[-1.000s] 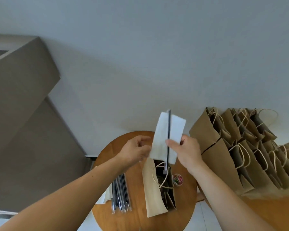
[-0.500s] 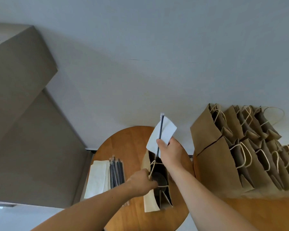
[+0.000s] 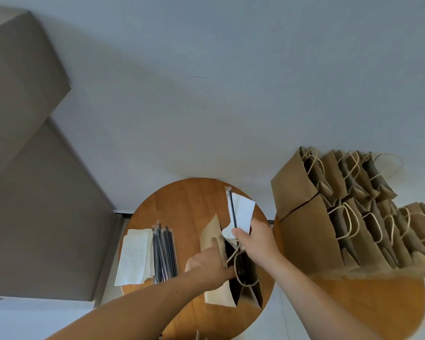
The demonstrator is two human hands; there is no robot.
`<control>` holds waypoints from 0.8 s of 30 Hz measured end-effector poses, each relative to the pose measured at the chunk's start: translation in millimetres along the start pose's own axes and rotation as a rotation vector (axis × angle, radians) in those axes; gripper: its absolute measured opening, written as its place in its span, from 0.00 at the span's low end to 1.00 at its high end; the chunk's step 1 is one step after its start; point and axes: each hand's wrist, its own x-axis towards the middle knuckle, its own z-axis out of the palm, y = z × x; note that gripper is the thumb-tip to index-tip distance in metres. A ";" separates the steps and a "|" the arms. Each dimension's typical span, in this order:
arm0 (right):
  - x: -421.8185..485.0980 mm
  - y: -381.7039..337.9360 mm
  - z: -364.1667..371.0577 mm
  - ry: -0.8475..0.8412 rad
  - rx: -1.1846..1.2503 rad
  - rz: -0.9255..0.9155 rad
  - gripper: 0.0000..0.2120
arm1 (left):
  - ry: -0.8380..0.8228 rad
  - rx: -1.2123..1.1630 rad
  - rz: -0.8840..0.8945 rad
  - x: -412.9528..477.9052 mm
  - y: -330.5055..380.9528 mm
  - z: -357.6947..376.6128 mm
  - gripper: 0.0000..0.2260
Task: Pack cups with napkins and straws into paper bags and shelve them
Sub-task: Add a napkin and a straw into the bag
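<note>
The left hand (image 3: 206,263) grips the rim of the open brown paper bag (image 3: 217,294), standing toward 4 o'clock on the round wooden table (image 3: 187,207). Above its mouth, the right hand (image 3: 258,241) pinches a white folded napkin (image 3: 242,212) and black wrapped straw (image 3: 232,209). At 9 o'clock lie spare napkins (image 3: 133,256) and straws (image 3: 163,253).

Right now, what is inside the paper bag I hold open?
The paper bag shows only dark inside. The right hand holds a napkin and straw at its mouth; deeper contents are hidden.
</note>
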 end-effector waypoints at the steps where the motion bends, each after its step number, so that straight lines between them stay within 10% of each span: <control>1: -1.7 0.1 -1.4 -0.057 -0.050 -0.007 0.06 | 0.014 -0.013 -0.044 1.4 -1.9 -2.1 0.28; 9: 0.2 0.2 -12.5 -0.340 -0.294 0.048 0.09 | -0.148 -0.559 -0.193 -3.0 -25.6 -23.1 0.09; 24: 21.4 17.4 51.0 -0.459 -0.328 0.387 0.04 | -0.123 -0.568 -0.126 -17.7 -25.9 -15.0 0.09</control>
